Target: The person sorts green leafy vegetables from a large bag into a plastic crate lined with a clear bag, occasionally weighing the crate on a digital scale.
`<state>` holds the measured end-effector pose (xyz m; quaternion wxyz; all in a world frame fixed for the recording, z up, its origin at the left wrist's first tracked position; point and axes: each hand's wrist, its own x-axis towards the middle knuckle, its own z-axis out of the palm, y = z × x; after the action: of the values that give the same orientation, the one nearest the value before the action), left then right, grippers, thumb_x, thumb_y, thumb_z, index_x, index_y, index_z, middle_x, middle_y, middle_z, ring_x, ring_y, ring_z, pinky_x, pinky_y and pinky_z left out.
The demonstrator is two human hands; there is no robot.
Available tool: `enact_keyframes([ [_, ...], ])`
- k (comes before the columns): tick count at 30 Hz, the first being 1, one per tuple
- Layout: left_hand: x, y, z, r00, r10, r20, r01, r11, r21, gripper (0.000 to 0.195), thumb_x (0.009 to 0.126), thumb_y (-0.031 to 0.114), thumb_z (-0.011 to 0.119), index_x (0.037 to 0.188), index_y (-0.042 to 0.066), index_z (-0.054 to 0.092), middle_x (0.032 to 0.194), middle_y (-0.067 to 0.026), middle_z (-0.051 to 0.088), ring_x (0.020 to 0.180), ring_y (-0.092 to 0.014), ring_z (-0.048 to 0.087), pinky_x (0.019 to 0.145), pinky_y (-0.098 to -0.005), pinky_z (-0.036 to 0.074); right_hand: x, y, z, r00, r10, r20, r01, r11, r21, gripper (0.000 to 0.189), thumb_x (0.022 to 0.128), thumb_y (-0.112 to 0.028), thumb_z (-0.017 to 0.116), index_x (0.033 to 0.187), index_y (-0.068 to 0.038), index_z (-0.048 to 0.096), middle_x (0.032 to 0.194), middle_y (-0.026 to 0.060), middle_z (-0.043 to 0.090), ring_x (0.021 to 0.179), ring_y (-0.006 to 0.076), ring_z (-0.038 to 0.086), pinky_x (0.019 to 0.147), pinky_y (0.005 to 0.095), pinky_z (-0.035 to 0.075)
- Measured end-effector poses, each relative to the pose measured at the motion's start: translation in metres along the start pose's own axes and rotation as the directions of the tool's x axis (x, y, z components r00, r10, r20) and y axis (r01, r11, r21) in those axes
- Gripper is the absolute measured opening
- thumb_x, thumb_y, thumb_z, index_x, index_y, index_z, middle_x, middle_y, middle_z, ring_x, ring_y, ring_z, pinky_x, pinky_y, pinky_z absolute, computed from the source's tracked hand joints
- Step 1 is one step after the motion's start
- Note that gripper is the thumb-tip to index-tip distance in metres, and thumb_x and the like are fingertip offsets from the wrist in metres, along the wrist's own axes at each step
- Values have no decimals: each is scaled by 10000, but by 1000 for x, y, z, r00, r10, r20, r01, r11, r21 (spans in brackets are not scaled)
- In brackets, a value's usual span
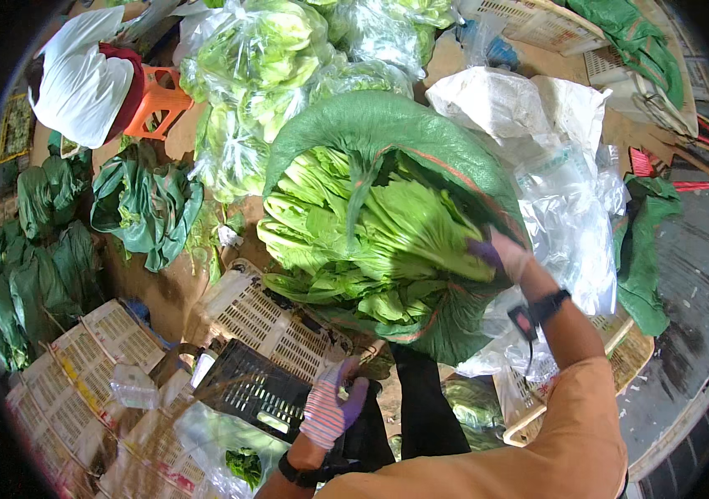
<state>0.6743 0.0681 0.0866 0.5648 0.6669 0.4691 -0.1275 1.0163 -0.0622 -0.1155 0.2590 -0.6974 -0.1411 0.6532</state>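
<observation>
A large green woven sack (354, 125) lies open before me, full of leafy green vegetable heads (323, 231) with pale stems. My right hand (501, 252), in a striped glove with purple fingers, is at the stem end of one leafy head (423, 218) on the right side of the sack. Its fingers appear closed round the stem, though the hand is somewhat blurred. Lower down, my left hand (332, 402), gloved alike, hovers near my knee beside a black plastic crate (254, 387). Its thumb and fingers are apart, with nothing seen between them.
Clear bags of leafy vegetables (254, 56) stand behind the sack. White plastic crates (285, 318) lie at the lower left. Clear plastic bags (566, 231) and a white sack (491, 100) are at the right. An orange stool (158, 103) with a person stands upper left.
</observation>
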Motion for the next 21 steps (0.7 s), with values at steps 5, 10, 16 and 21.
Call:
enact_keyframes([
  [5,5,60,21,798,416,435,-601,586,544,597,726,359,665,1246,122,493,1355,-156,396,1227,-369,374,982,-531,298,-126,63,99,968,-14,250,-34,982,188,659,832,-303,653,1314,19,339,1153,143,559,986,192,543,860,313,455],
  [10,-6,59,34,634,-68,770,-554,655,514,930,662,488,725,1387,100,291,1313,-188,444,1215,-318,437,1043,-470,284,-175,-44,117,669,159,726,154,926,-345,442,934,-383,478,1220,-45,467,1054,75,620,906,140,589,752,319,480],
  [16,-37,-57,9,841,64,538,11,991,-135,1033,565,307,853,1361,40,251,1227,-168,497,1123,-254,510,953,-368,430,-42,9,118,928,-220,302,310,904,-295,344,912,-310,502,1106,-34,571,980,153,644,859,272,627,746,363,490],
  [21,-60,-67,-14,951,-144,272,279,781,-558,970,535,68,786,1360,37,275,1269,-79,441,1177,-221,416,1015,-370,329,88,65,151,948,-100,-301,-213,502,-838,404,894,-319,523,1188,-42,524,1010,162,631,936,250,622,809,360,472],
])
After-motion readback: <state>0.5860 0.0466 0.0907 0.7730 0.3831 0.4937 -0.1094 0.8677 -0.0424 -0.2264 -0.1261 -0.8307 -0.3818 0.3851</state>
